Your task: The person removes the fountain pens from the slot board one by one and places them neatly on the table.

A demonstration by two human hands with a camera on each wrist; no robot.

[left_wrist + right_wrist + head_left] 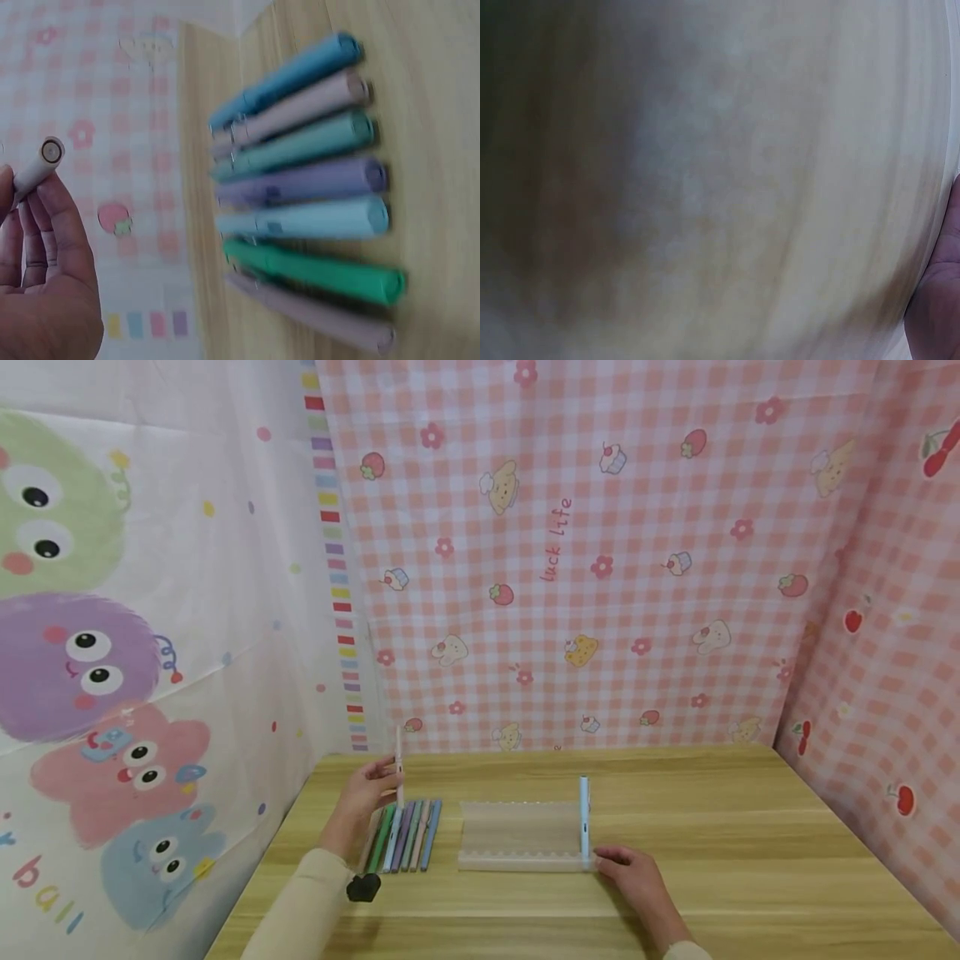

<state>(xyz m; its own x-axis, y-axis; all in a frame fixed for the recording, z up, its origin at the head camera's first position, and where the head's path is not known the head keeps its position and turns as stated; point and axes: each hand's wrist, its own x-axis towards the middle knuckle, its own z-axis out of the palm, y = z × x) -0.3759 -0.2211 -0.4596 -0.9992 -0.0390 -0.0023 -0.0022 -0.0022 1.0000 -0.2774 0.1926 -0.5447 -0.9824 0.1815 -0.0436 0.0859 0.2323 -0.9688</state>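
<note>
My left hand point(378, 785) pinches a pale whitish pen point(400, 768) and holds it upright above the back of a row of pens; in the left wrist view the pen's round end point(51, 151) faces the camera. The row lies side by side on the table, including a green pen point(322, 274), a purple pen point(307, 181) and a blue pen point(292, 79). A clear rack point(517, 862) with a notched front edge stands to the right. One light blue pen point(584, 814) stands at its right end. Beside that end rests my right hand point(630, 868), fingertips at the rack; contact is hard to tell.
The wood-grain table point(712, 827) stretches to the right and front. A pink checked cloth point(637, 610) hangs behind it, and a printed white cloth point(247, 610) borders the left. A small black object point(363, 887) sits at the left wrist. The right wrist view is mostly blurred.
</note>
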